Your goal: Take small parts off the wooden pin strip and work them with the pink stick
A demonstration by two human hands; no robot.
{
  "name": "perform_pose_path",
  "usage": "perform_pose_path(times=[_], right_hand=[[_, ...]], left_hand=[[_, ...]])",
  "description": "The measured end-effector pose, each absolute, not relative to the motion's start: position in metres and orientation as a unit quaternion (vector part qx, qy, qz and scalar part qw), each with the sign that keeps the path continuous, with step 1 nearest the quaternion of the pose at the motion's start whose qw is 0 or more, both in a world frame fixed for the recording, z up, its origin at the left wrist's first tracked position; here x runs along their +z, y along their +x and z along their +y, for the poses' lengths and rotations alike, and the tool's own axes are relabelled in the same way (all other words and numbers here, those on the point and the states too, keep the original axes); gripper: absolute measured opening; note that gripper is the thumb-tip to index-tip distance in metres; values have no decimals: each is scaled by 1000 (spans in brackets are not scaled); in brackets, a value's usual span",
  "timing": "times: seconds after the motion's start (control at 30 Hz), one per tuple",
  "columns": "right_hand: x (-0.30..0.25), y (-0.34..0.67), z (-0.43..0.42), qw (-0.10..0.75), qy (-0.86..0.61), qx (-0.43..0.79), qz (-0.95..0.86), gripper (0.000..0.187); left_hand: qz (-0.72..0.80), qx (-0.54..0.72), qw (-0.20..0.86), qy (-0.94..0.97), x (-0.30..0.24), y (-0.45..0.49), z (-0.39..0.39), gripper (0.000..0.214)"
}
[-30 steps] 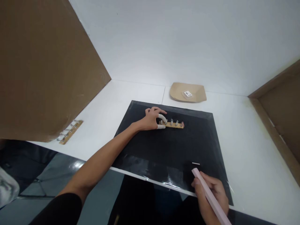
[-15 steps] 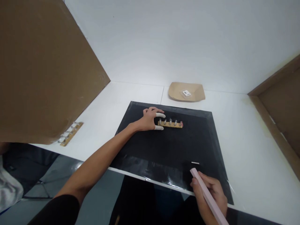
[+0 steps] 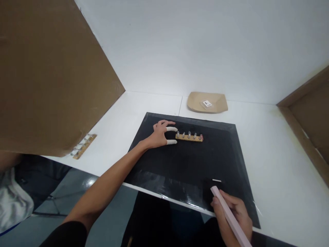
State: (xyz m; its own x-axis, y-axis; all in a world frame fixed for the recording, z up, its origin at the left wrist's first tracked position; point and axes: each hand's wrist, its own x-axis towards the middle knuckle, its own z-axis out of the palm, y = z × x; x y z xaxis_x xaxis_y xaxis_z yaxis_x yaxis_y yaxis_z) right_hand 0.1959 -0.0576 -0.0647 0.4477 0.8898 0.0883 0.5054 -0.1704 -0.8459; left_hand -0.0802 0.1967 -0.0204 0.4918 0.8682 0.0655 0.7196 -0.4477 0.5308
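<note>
My left hand rests over the black mat, with white covers on thumb and forefinger. These two fingers are spread at the left end of a narrow yellowish strip, which has several small clear pieces standing along it and a reddish piece at its right end. Whether a fingertip still touches the strip is hard to see. Near the mat's front right corner, my right hand is closed around a long pale pink bar. Just beyond the bar's tip lies a small white sliver.
A brown paper tray holding a small clear case with a white label sits at the back. Another strip with clear pieces lies by the left cardboard panel. Part of another person shows at lower left.
My left hand has drawn slightly left from the strip, its thumb and forefinger now at the strip's end. My right hand still holds the pink bar. The whole view has shifted a little.
</note>
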Motion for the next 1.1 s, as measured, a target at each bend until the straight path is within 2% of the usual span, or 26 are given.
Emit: perform_pose_path(times=[0.4,0.97,1.1], right_hand=[[-60,195,-54,436,-743,256,-440,49],[-60,198,-53,430,-747,275,-426,55],[-59,196,-53,425,-752,273,-424,54]], left_hand=[[472,176,222,835,-15,-84,191,47],[487,171,211,830,-15,-79,185,39],[490,174,206,829,-13,-78,183,45]])
